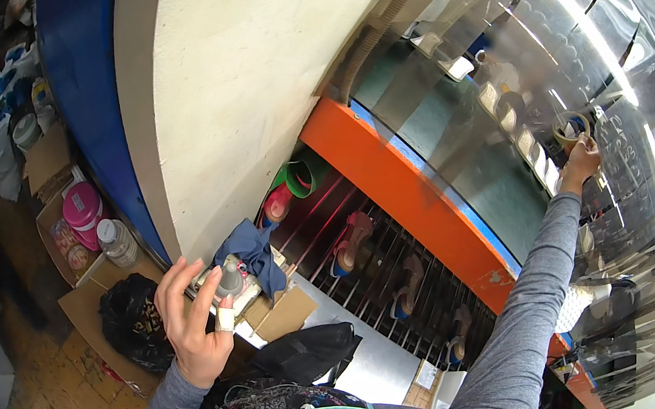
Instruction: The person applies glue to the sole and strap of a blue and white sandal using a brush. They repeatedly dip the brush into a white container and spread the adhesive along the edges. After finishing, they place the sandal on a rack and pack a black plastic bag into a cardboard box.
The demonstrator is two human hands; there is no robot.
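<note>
My right hand [582, 161] is stretched far out to the right, its fingers closed on the rim of a roll of tape [561, 127]. It is up by a clear plastic sheet [478, 134] over a green conveyor belt [391, 85]. My left hand [194, 329] is low in the view with its fingers spread, holding nothing that I can see. A pale band is wrapped round one of its fingers. Just beyond those fingers is a grey cone-shaped piece [230, 282], beside a dark blue cloth [254, 253].
Pale shoe parts [488, 97] are lined up on the belt behind an orange beam [400, 186]. Sandals [351, 247] rest on a rod rack below. Nearby are a cream wall panel [222, 57], a black bag [307, 353] and a box with a pink tub [83, 205].
</note>
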